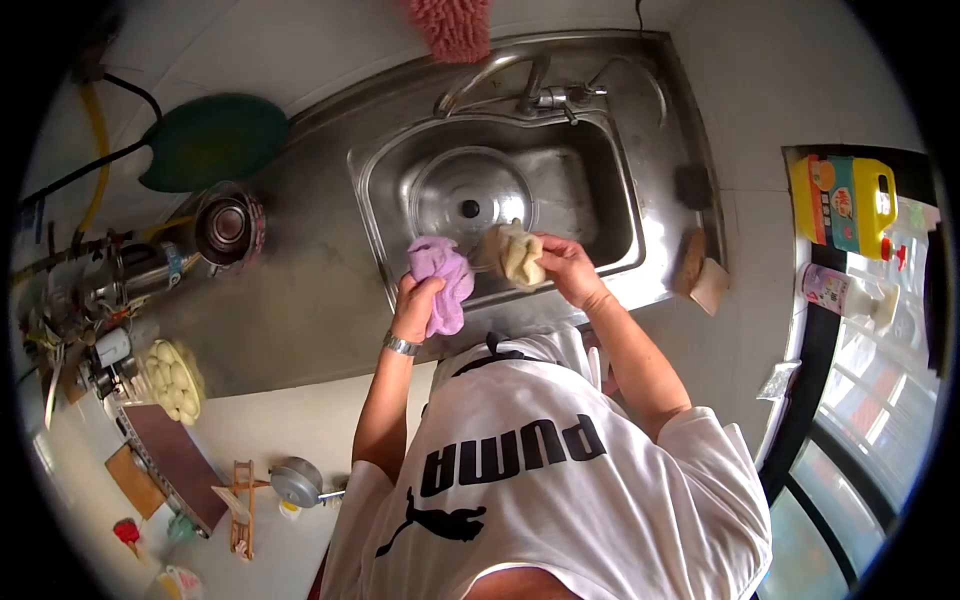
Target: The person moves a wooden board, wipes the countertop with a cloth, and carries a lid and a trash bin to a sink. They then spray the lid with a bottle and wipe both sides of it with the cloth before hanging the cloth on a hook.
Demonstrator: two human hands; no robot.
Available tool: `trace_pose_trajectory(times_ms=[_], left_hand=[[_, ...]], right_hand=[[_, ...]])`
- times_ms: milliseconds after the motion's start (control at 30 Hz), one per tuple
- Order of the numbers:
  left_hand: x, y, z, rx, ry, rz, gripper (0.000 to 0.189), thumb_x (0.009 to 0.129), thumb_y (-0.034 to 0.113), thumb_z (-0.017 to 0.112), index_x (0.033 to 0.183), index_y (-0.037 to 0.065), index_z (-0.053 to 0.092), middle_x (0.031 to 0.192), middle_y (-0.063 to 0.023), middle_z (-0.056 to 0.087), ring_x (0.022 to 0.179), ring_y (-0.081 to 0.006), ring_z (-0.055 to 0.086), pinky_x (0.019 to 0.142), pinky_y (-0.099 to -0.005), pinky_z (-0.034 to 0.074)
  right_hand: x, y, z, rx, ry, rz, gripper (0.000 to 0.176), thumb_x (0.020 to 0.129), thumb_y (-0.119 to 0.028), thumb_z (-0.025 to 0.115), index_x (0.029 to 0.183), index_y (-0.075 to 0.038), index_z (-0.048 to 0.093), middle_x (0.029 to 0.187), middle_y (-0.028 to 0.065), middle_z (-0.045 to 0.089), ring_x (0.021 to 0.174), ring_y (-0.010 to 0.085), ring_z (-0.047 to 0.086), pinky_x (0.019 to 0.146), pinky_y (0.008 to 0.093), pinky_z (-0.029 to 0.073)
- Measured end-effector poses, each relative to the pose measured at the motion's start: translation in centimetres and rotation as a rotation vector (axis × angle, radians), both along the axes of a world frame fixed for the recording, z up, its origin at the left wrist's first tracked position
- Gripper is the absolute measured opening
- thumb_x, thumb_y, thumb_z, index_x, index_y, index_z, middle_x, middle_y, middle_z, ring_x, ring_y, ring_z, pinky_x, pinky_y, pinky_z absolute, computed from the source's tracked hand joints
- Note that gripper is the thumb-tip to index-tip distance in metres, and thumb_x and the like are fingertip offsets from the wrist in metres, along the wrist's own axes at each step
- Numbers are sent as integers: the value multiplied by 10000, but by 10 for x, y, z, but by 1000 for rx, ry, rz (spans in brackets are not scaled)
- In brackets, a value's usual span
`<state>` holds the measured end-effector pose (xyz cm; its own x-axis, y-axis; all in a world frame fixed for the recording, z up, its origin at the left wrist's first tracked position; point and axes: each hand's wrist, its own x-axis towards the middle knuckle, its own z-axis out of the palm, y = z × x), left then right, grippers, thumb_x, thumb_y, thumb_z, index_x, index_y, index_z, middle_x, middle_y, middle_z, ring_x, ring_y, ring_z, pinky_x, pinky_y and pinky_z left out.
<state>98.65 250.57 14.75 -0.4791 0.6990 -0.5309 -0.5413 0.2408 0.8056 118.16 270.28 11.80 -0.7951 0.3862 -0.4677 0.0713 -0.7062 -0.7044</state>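
Note:
My left hand (412,306), with a metal-banded watch on its wrist, is closed around a bunched purple cloth (446,282) at the sink's front left rim. In the fingers of my right hand (570,272) is a crumpled pale yellow cloth (521,256), just to the right of the purple one. Both cloths are near the front edge of the stainless steel sink (588,170). Behind them in the basin shows a round, shiny metal piece (440,190) with a dark centre.
The faucet (538,85) stands at the sink's back edge. A pink shaggy cloth (452,28) hangs above. On the left are stacked metal bowls (228,228) and a green oval board (215,142). Right are a brush (692,260) and, by the window, a yellow jug (845,208).

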Motion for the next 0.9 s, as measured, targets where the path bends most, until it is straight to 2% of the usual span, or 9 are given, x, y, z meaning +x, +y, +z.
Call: trace_pose_trajectory(times_ms=[100, 233, 300, 500, 567, 600, 733, 800, 900], left_hand=[[1, 2, 9, 24, 2, 69, 326, 780, 50, 494, 1072, -59, 591, 1010, -87, 640, 940, -179, 608, 863, -298, 469], [-15, -15, 8, 45, -304, 222, 403, 774, 90, 516, 1148, -58, 539, 1095, -134, 613, 1009, -241, 593, 922, -336, 455], [-24, -24, 13, 242, -589, 333, 432, 781, 123, 517, 1174, -55, 513, 1112, -172, 602, 1044, -286, 579, 953, -388, 441], [-50, -69, -4, 335, -592, 474, 495, 822, 228, 478, 1238, -39, 461, 1236, -221, 524, 1160, -367, 492, 1032, -472, 348], [-53, -72, -3, 459, -727, 515, 502, 845, 288, 452, 1249, -11, 465, 1256, -194, 516, 1168, -351, 488, 1010, -458, 372], [-47, -65, 18, 465, -643, 566, 516, 861, 349, 421, 1246, 10, 475, 1268, -174, 509, 1169, -341, 487, 975, -453, 403], [-49, -70, 20, 514, -614, 594, 523, 863, 375, 408, 1230, 9, 484, 1233, -177, 533, 1133, -333, 516, 946, -455, 425], [-53, -76, 15, 648, -750, 502, 494, 859, 358, 429, 1197, 5, 503, 1185, -167, 565, 1080, -316, 552, 923, -449, 443], [-51, -74, 16, 377, -587, 613, 441, 850, 300, 467, 1160, -8, 522, 1135, -157, 595, 1027, -298, 585, 866, -418, 486]], right_hand=[[-13, -26, -3, -169, 13, 18, 331, 830, -119, 633, 1134, 0, 580, 1048, 50, 624, 964, 175, 587, 915, 310, 434], [-18, -30, 3, -154, -6, 6, 297, 819, -76, 613, 1102, 8, 581, 1031, 48, 623, 980, 171, 581, 929, 305, 426], [-14, -22, -2, -225, 14, 28, 322, 799, -106, 584, 1095, 19, 575, 1032, 80, 620, 967, 182, 590, 907, 308, 446], [-11, -1, -6, -482, 87, -103, 412, 802, -197, 516, 1157, 13, 522, 1082, 126, 597, 981, 236, 591, 896, 364, 473], [-7, 0, -13, -508, 27, -152, 420, 808, -202, 503, 1169, 12, 512, 1093, 136, 591, 994, 256, 585, 910, 379, 466], [-12, -1, -11, -513, 1, -157, 420, 809, -196, 497, 1173, 12, 510, 1097, 137, 589, 1000, 261, 582, 914, 386, 463], [-2, 12, -13, -483, 10, -200, 396, 813, -176, 485, 1160, 10, 526, 1111, 137, 590, 1016, 276, 573, 922, 403, 451], [1, 15, -14, -469, 21, -227, 386, 811, -181, 494, 1149, 2, 538, 1102, 129, 599, 1016, 274, 574, 925, 404, 446], [4, 19, -6, -425, 38, -231, 387, 812, -182, 492, 1149, 2, 537, 1100, 130, 600, 1011, 272, 576, 922, 398, 447]])
